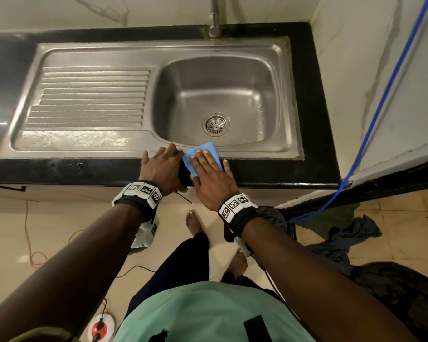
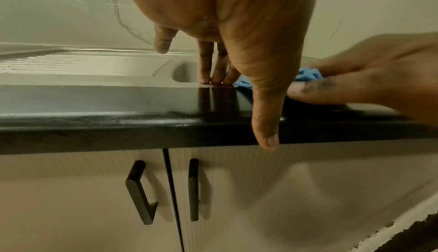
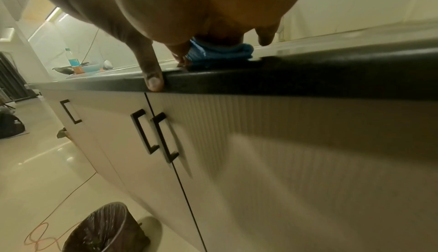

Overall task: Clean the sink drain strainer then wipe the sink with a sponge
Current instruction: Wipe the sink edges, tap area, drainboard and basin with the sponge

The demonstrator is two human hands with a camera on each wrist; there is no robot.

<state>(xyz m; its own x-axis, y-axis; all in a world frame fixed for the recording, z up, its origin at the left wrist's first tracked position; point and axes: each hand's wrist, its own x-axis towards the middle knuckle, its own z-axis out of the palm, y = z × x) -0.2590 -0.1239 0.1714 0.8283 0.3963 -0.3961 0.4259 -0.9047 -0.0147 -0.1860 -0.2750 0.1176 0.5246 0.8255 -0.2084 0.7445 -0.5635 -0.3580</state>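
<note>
The right hand lies flat, fingers straight, pressing a blue sponge onto the near lip of the sink, where the steel meets the black counter. The left hand rests just to the left of it with fingers spread and straight, holding nothing; in the left wrist view its fingertips touch the counter at the sink's edge and the thumb hangs over the front.

The relation that matters is this: the drain strainer sits in the floor of the basin, directly beyond the sponge — on the far side of both hands and slightly right of them. The right hand is the nearer one and already has the sponge under it, so I judge a forward and downward reach over the lip would bring it to the basin. The sponge's long axis runs roughly near-to-far, tilted a little to the left.

Much of the sponge is hidden under the right palm. Whether the strainer holds debris is too small to tell, and the tap is cut off at the top.
</note>
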